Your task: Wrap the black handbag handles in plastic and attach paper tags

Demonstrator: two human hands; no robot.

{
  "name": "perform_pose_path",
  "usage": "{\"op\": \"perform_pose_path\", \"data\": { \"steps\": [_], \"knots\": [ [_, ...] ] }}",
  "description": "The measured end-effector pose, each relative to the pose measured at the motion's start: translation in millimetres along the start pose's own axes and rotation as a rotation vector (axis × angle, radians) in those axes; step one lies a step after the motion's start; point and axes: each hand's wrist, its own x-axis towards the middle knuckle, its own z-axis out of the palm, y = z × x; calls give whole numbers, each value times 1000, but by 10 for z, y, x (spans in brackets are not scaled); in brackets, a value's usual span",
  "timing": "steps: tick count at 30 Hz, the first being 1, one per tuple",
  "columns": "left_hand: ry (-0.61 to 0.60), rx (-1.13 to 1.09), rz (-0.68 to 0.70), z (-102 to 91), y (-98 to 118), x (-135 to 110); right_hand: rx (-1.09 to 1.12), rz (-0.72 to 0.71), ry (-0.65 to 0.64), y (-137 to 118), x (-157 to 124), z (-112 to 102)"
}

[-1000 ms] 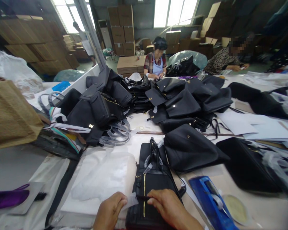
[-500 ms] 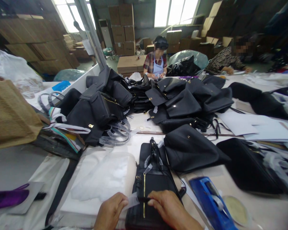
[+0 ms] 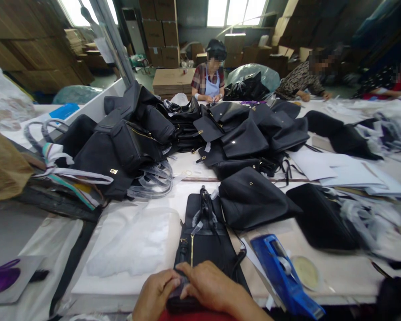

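Note:
A black backpack (image 3: 207,247) with a gold zipper (image 3: 192,250) lies in front of me, its top handles partly wrapped in clear film. Over its near end my left hand (image 3: 157,292) is closed, thumb and fingers pinching a small piece of clear plastic film (image 3: 179,289). My right hand (image 3: 210,285) meets it from the right, fingers bent and pressed around a dark strap end at the film. The strap itself is mostly hidden by the fingers.
White foam sheets (image 3: 133,243) lie left of the backpack. A blue tape dispenser (image 3: 280,272) and a tape roll (image 3: 305,272) are at right. Black bags (image 3: 243,138) pile up beyond. Across the table sits a person in an apron (image 3: 212,82); others work at far right.
My hands have come together; the film that stretched out from my left hand is now bunched between both hands' fingers. The view has shifted slightly, moving the scene left and up.

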Motion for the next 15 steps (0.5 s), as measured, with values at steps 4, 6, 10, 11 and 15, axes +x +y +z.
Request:
{"op": "perform_pose_path", "data": {
  "steps": [4, 6, 10, 11, 15],
  "knots": [
    [68, -3, -31, -70, -32, -4, -10, 65, 43, 149, -123, -121],
    [106, -9, -41, -103, -58, -7, -41, 128, 62, 249, -168, -179],
    [123, 8, -56, -76, -71, 19, -42, 117, 81, 261, -99, -160],
    [108, 15, -57, -53, -64, 30, -30, 96, 86, 224, -57, -127],
    [55, 30, -46, 18, -47, 60, 49, 40, 95, 107, 54, -21]
  ]
}}
